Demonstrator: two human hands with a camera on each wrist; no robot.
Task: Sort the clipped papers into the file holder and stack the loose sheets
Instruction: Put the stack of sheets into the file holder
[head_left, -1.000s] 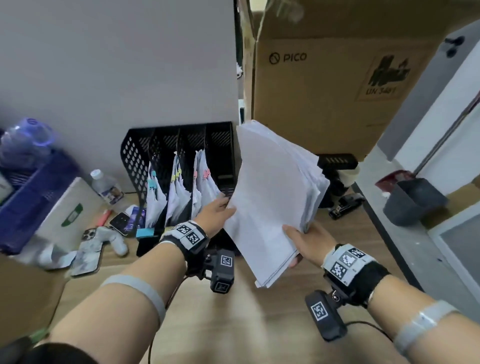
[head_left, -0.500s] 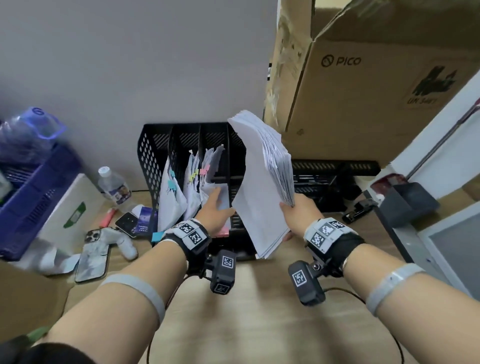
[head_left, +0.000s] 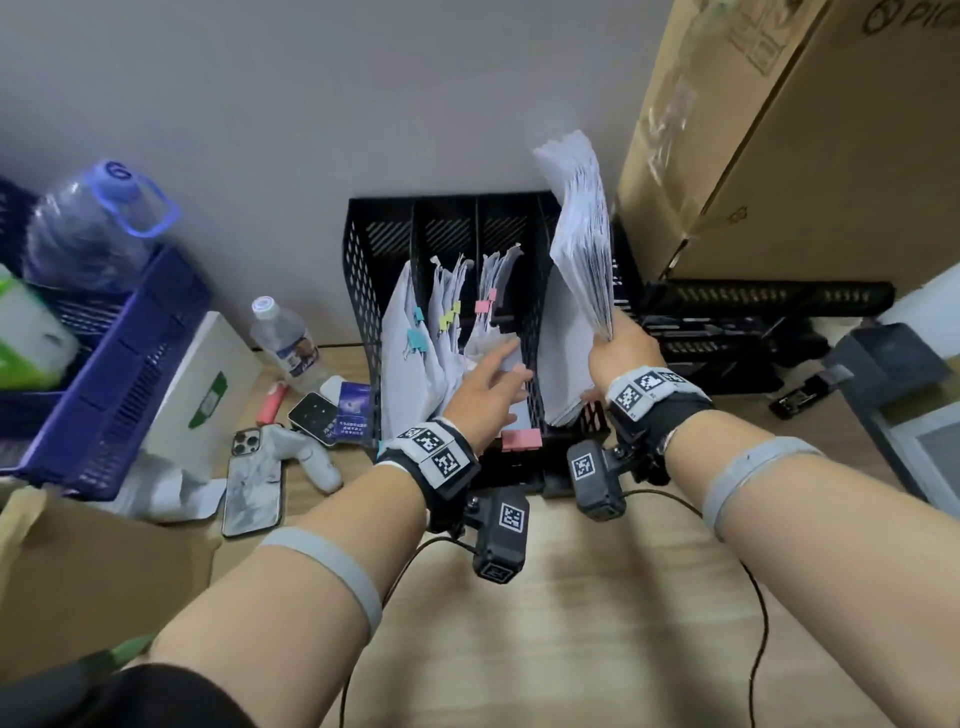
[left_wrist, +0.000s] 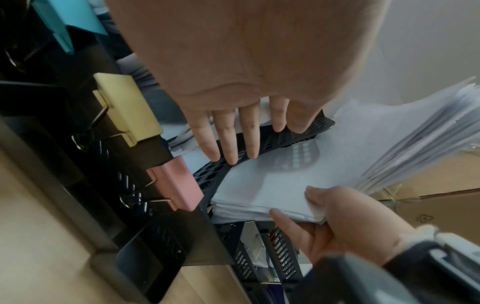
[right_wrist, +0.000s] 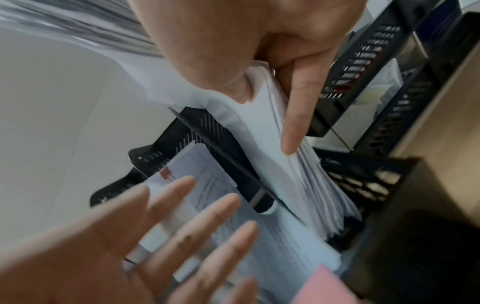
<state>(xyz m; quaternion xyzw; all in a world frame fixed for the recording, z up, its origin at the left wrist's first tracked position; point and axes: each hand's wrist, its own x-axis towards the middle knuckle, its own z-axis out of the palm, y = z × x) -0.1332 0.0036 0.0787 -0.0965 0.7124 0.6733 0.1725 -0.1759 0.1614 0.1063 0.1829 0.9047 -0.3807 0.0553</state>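
- Head view: the right hand (head_left: 621, 348) grasps a thick stack of loose sheets (head_left: 582, 244) near its lower edge and holds it nearly upright in the rightmost slot of the black file holder (head_left: 363, 291); the top of the stack fans out above the holder's far wall
- The left hand (head_left: 488, 387) is released, its fingers straight, and reaches over the divider next to that slot, just beside the stack
- The three slots to the left hold clipped papers (head_left: 415, 332) with blue, yellow and pink clips
- On the wooden desk (head_left: 597, 623), left of the holder, lie a phone (head_left: 254, 480), a water bottle (head_left: 283, 338) and a blue basket (head_left: 119, 374); a cardboard box (head_left: 810, 145) stands to the right
- Left wrist view: the fingers (left_wrist: 228, 135) of the left hand are straight and spread over the black mesh divider (left_wrist: 285, 137); the right hand pinches the sheets at the near edge, thumb on top
- A yellow binder clip (left_wrist: 127, 111) and a pink binder clip (left_wrist: 176, 183) sit on the near front edge of the holder
- Right wrist view: the right thumb and forefinger (right_wrist: 296, 115) clamp the stack, whose lower part stands inside the slot; the picture is blurred
- The open left palm is near, over printed pages in the next slot
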